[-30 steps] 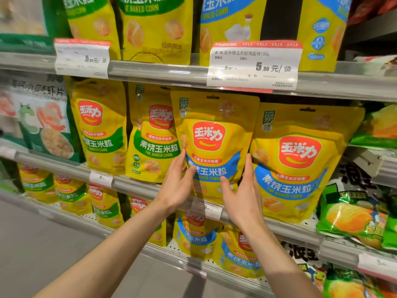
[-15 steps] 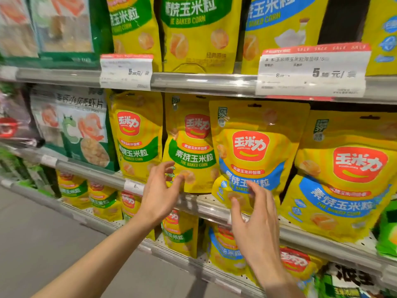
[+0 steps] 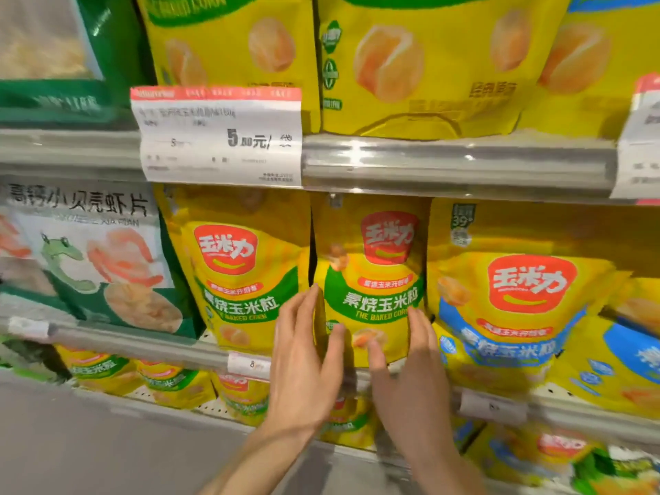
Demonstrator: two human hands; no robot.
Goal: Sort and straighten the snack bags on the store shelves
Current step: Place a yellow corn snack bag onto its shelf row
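Note:
A yellow baked-corn bag with a green band (image 3: pixel 378 273) stands upright in the middle of the centre shelf. My left hand (image 3: pixel 303 369) takes its lower left edge, thumb on the front and fingers at the gap beside it. My right hand (image 3: pixel 410 380) takes the lower right edge the same way. A matching green-band bag (image 3: pixel 243 280) stands just to its left. A blue-band corn bag (image 3: pixel 518 316) stands to its right and leans slightly forward.
A white and green shrimp-chip bag (image 3: pixel 89 262) sits at the far left of the same shelf. The shelf rail (image 3: pixel 143 346) runs under the bags. A sale price tag (image 3: pixel 218 137) hangs from the upper rail (image 3: pixel 457 162). More corn bags (image 3: pixel 171 384) fill the shelf below.
Both hands left the blue-band bag and moved left onto the green-band bag. The camera has come closer and shifted left.

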